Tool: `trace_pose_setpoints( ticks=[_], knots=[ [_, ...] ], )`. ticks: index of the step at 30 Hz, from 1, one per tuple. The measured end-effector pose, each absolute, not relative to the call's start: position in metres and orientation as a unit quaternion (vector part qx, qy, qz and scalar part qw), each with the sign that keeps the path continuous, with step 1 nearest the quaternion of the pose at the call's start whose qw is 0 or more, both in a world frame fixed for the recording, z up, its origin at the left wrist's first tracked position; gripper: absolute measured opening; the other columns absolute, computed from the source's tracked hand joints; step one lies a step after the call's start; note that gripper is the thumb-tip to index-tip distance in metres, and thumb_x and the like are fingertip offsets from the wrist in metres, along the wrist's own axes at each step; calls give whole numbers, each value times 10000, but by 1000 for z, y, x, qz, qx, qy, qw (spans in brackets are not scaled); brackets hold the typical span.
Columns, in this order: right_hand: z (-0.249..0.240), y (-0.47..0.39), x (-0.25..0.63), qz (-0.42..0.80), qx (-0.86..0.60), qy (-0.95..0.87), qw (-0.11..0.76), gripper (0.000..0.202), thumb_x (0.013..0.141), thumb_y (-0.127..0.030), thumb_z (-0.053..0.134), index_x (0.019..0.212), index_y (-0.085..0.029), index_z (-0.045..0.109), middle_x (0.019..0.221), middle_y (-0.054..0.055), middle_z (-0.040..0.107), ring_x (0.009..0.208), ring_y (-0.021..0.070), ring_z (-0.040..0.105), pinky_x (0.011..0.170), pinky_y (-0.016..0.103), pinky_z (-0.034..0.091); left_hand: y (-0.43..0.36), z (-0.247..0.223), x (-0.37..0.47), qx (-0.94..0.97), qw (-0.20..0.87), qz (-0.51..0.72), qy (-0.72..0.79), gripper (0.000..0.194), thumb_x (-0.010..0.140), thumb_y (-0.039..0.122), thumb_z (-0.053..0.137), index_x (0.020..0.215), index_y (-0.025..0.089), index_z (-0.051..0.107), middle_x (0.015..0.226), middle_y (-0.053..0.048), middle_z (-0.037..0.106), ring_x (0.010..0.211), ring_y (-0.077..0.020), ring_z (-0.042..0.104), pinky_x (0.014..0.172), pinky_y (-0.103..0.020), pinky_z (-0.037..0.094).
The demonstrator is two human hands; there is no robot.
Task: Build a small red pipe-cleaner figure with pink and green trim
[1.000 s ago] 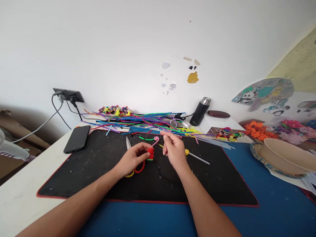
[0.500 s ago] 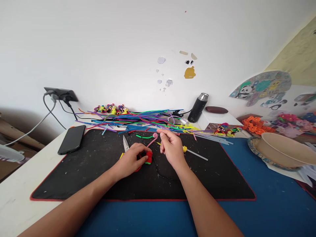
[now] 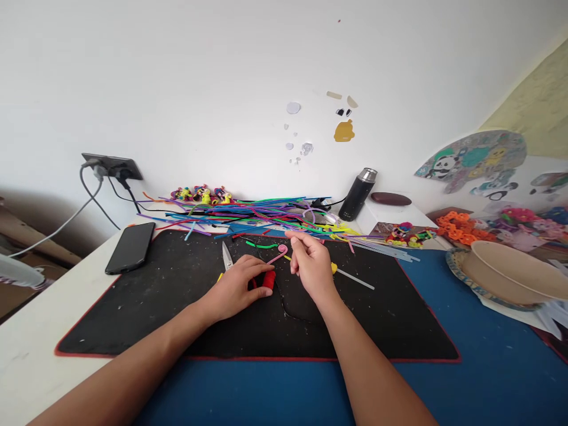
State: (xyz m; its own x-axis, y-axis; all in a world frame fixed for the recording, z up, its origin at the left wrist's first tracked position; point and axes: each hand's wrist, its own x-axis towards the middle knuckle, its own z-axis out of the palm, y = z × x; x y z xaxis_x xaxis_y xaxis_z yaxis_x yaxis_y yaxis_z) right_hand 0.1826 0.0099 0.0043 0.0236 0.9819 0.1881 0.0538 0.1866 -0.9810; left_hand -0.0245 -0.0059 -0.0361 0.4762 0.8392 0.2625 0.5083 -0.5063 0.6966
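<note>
My left hand (image 3: 239, 284) rests on the black mat, its thumb and fingers closed around a red fuzzy piece (image 3: 268, 280) that looks like wound pipe cleaner. Beneath that hand lies a pair of scissors (image 3: 227, 255), blades pointing away, handles mostly covered. To the right, my right hand (image 3: 311, 263) is raised a little, thumb and index finger pressed together; what they hold, if anything, is too small to make out. Between the hands lie a pink pipe cleaner with a curled end (image 3: 282, 249) and a green piece (image 3: 261, 245). A yellow piece on a pale stick (image 3: 355, 279) sits beyond my right wrist.
Many coloured pipe cleaners (image 3: 248, 213) are heaped along the wall, with small figures (image 3: 202, 194) behind. A phone (image 3: 130, 248) lies at left. A black flask (image 3: 357, 194) stands at the back, and a beige bowl (image 3: 515, 269) is at right.
The red piece has turned in my left hand, so its green edge no longer shows. My right hand has barely moved. The view has shifted slightly.
</note>
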Motion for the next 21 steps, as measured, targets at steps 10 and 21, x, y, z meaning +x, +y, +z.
trace_pose_setpoints(
  ticks=[10, 21],
  knots=[
    [4, 6, 178, 435, -469, -563, 524, 413, 985, -489, 585, 1181, -173, 764, 493, -48, 510, 423, 142, 514, 457, 263, 396, -9, -32, -20, 842, 213, 275, 412, 297, 853, 355, 791, 1122, 246, 725, 1089, -89, 713, 1062, -313, 604, 945, -442, 494],
    [5, 1, 174, 417, -474, -584, 511, 381, 995, -441, 557, 1173, -179, 769, 611, -5, 625, 434, 127, 527, 456, 257, 417, -10, -34, -20, 845, 218, 256, 416, 361, 869, 331, 802, 1201, 226, 707, 1177, -112, 701, 1129, -329, 597, 1008, -480, 486]
  ],
)
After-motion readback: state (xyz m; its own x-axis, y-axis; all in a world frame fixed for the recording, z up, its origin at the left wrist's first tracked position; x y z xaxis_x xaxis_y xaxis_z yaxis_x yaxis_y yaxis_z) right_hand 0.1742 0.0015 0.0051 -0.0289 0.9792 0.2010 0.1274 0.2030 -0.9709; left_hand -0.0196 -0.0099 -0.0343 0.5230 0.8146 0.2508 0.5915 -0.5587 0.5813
